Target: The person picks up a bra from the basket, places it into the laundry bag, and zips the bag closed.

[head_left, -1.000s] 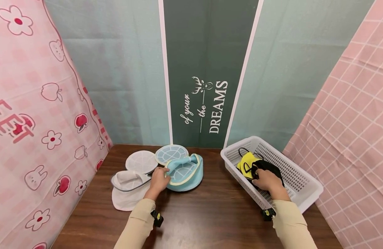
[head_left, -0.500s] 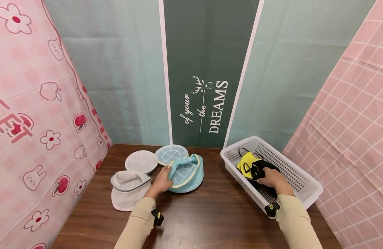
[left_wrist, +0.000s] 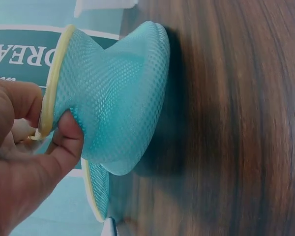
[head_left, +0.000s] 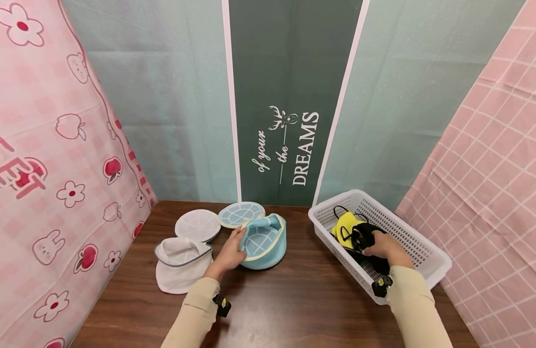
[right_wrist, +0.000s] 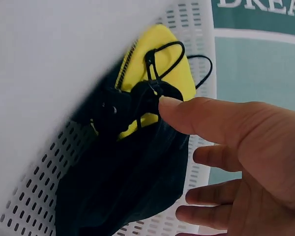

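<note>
In the left wrist view my left hand [left_wrist: 32, 157] pinches the yellow-trimmed rim of a light blue mesh laundry bag [left_wrist: 118, 93] between thumb and fingers. The bag stands on the table with its mouth tilted up, as the head view shows. My right hand [head_left: 387, 249] is inside a white perforated basket [head_left: 424, 261]. Its thumb lies against a soft black cloth item [right_wrist: 137, 172], and the other fingers are spread loosely without closing round it. Beyond that item lies a yellow pouch [right_wrist: 162, 54] with a zip and black cord loops, partly covered.
A white mesh bag [head_left: 181, 278] with grey trim sits left of my left hand. Behind it lie a round white mesh disc [head_left: 198, 224] and a round blue one [head_left: 241, 214]. Curtains border the brown wooden table [head_left: 294, 304] at the back and sides.
My left hand has shifted right and taken a firmer pinch on the blue bag's rim, drawing its near side rightward. My right hand has moved slightly right, and the black item sits lower in the basket.
</note>
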